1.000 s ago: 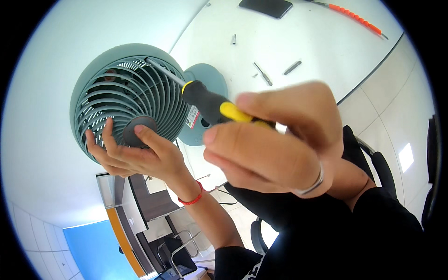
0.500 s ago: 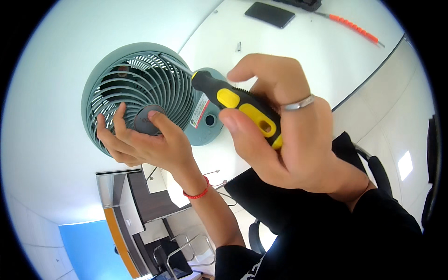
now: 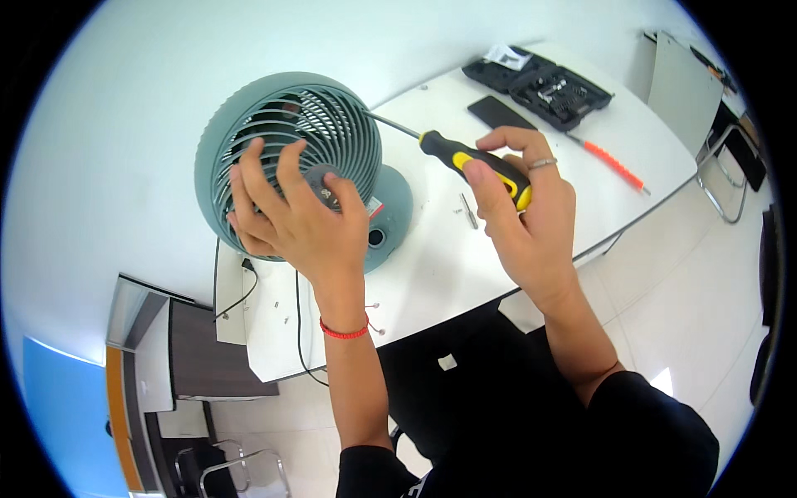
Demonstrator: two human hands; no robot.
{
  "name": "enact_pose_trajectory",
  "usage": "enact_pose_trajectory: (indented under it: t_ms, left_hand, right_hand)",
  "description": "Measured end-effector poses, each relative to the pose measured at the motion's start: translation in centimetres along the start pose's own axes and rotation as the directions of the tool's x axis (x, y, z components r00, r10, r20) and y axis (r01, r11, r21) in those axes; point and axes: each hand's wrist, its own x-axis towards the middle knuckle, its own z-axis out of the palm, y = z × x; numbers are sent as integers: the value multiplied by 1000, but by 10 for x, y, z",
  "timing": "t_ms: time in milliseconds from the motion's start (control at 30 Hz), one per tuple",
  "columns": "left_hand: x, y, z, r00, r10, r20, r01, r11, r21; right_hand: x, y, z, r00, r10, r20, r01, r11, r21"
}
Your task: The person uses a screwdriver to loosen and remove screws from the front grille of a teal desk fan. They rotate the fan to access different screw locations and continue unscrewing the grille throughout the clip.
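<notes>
A grey-green desk fan [image 3: 286, 83] stands tilted at the left of the table, with a spiral grille and a round base. My left hand [image 3: 311, 224] grips the grille front: its fingers are spread and bent over the slats, and the thumb lies by the centre cap [image 3: 320, 178]. In my right hand [image 3: 531, 199] is a screwdriver [image 3: 440, 149] with a black and yellow handle, held between thumb and fingers. Its shaft points left, and its tip meets the rim at the grille's upper right. Whether it sits in a screw is too small to tell.
On the white table [image 3: 432, 266] lie a small metal bit [image 3: 469, 211], a dark phone [image 3: 501, 113], an orange-handled tool [image 3: 613, 166] and an opened black tool case [image 3: 560, 95]. A black cable [image 3: 299, 324] hangs over the near edge. Small screws lie left of my wrist.
The view has shifted back, showing more table and the tool case. My right hand now appears lower and farther from the camera with the screwdriver. My left hand stays on the grille.
</notes>
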Motion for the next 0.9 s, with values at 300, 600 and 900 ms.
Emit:
enact_pose_trajectory:
  t_ms: [300,600,900]
  left_hand:
    - [-2,-13,3,999,22,-26,-24,996,-89]
    - [-5,-17,7,998,7,-57,-13,994,-108]
    - [-5,-16,8,998,-2,-58,-5,991,-131]
  right_hand:
    - [3,1,-6,998,6,57,-3,998,-59]
    - [3,7,-10,990,-79,112,102,971,-217]
    - [14,17,-19,870,-424,251,490,801,-345]
